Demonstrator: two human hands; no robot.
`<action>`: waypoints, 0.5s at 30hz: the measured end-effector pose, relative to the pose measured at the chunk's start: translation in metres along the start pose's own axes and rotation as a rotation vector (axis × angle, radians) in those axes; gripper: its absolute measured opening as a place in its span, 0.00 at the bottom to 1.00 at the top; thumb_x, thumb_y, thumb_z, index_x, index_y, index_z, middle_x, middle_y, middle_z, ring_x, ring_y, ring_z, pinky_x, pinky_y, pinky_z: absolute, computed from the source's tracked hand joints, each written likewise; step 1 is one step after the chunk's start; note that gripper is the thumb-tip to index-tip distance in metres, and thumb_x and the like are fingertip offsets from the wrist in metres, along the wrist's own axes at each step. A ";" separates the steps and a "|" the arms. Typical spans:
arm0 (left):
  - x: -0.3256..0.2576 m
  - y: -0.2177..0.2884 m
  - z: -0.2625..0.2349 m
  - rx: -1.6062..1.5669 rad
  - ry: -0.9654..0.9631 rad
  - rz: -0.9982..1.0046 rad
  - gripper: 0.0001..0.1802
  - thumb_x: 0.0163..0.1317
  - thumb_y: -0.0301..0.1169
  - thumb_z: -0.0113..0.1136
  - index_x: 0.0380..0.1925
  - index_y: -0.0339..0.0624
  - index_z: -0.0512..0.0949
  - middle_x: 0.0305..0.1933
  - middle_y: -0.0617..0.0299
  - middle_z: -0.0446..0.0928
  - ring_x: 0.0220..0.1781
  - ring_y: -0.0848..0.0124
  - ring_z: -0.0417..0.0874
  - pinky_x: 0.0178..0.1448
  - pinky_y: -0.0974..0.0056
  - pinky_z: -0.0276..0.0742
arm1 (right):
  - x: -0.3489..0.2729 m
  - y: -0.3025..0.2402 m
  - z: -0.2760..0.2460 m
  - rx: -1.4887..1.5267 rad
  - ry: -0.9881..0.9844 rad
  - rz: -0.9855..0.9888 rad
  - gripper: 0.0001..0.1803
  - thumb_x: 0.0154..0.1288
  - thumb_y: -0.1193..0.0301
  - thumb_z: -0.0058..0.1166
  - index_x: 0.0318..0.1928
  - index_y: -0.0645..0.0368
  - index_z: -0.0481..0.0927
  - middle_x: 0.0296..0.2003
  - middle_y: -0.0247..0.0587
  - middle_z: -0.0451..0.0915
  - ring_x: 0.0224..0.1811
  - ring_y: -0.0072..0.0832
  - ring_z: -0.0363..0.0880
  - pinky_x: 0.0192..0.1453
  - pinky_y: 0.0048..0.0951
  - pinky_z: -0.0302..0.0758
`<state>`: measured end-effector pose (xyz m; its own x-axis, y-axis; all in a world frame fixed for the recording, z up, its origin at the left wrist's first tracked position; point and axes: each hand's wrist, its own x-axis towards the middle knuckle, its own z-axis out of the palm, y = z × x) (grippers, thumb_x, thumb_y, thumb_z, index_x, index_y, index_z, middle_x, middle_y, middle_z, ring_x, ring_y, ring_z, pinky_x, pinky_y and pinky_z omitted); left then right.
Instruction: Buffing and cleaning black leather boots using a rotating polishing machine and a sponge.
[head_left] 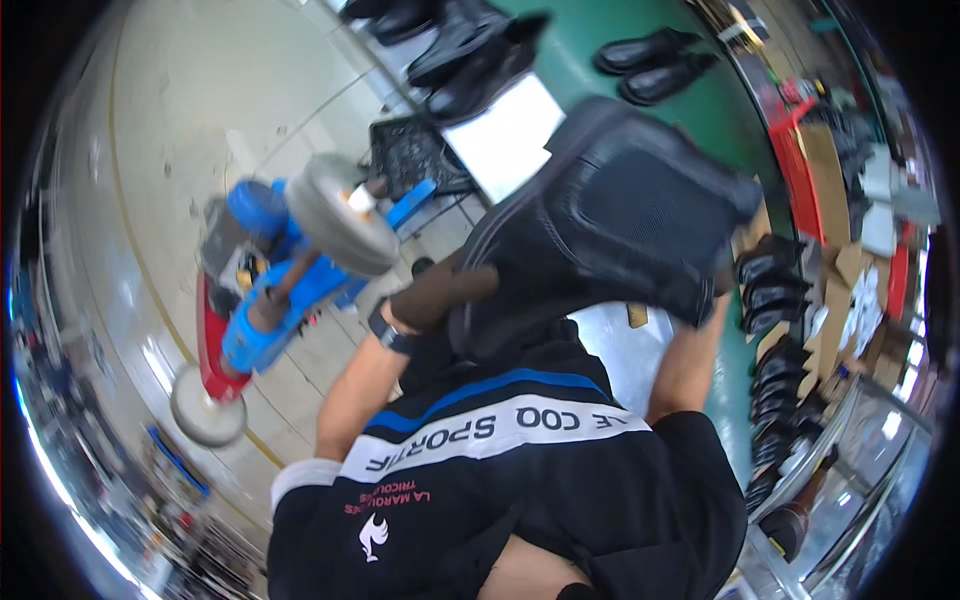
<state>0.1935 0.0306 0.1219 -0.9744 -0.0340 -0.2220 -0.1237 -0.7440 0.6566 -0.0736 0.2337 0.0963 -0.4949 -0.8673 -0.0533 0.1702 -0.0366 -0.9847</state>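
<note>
A large black leather shoe [570, 230] with a ribbed, elastic-looking panel is held up in front of my chest, tilted and close to the camera. My left hand [445, 297], in a dark brown glove, is closed on its left end. At the right end, my right hand [722, 285] grips the same shoe, and most of its fingers are hidden behind it. To the left of the shoe stands a blue buffing machine with a pale round wheel [340, 215], blurred and apart from both hands.
A second wheel [207, 405] sits on the machine's near end. Several black shoes [480, 60] stand on a bench ahead, beside a white sheet [510, 130]. A black crate [405, 155] lies below. A pair of shoes [655, 65] rests on the green surface; shoe rows [780, 390] line the right.
</note>
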 end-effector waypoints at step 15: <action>-0.112 -0.038 -0.053 0.428 0.206 0.147 0.33 0.62 0.48 0.46 0.61 0.39 0.56 0.56 0.60 0.70 0.58 0.69 0.68 0.68 0.61 0.49 | 0.003 -0.059 0.088 -0.191 -0.535 1.014 0.42 0.41 0.70 0.62 0.62 0.53 0.61 0.60 0.44 0.62 0.59 0.40 0.65 0.61 0.40 0.63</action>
<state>0.3175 0.0271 0.0831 -0.9355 -0.2808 -0.2143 -0.0960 -0.3818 0.9192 -0.0102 0.1895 0.1687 0.2254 -0.5568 -0.7995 0.1283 0.8304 -0.5422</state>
